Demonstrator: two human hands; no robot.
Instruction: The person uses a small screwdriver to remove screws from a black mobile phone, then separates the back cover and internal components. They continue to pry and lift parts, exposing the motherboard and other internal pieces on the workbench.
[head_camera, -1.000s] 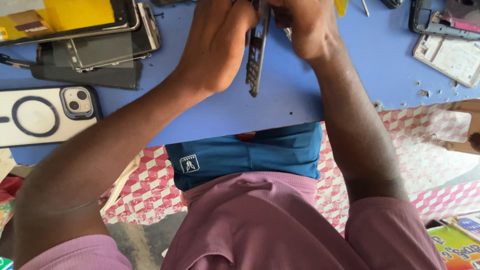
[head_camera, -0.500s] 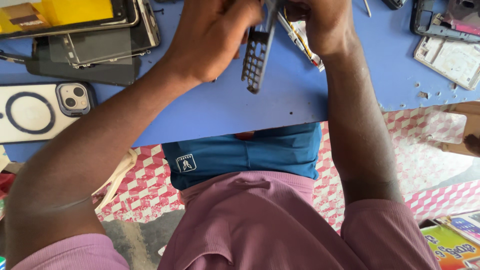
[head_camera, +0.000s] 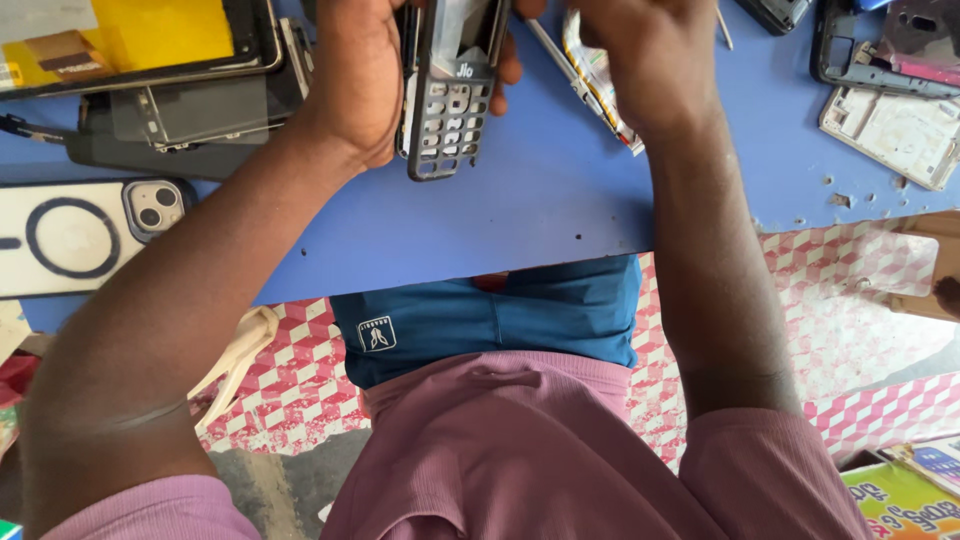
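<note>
My left hand (head_camera: 365, 75) grips a dark grey keypad-phone housing (head_camera: 447, 110) over the blue table (head_camera: 520, 210); the housing's empty key frame faces me and its lower end points toward me. My right hand (head_camera: 650, 60) hovers just to the right of the housing, fingers curled near its top, which is cut off by the frame edge. I cannot tell whether the right hand holds anything. Under that hand lies a thin flat part with silvery foil (head_camera: 595, 70).
A white phone with a ring-marked case (head_camera: 80, 235) lies at the left edge. Dark phone parts (head_camera: 190, 110) and a screen with a yellow picture (head_camera: 130, 40) sit at top left. Pale and dark phone frames (head_camera: 890, 100) lie at top right. Patterned pink floor shows below.
The phone housing has turned from edge-on to face-on, so its key frame now shows. Both hands shifted slightly upward and left in view.
</note>
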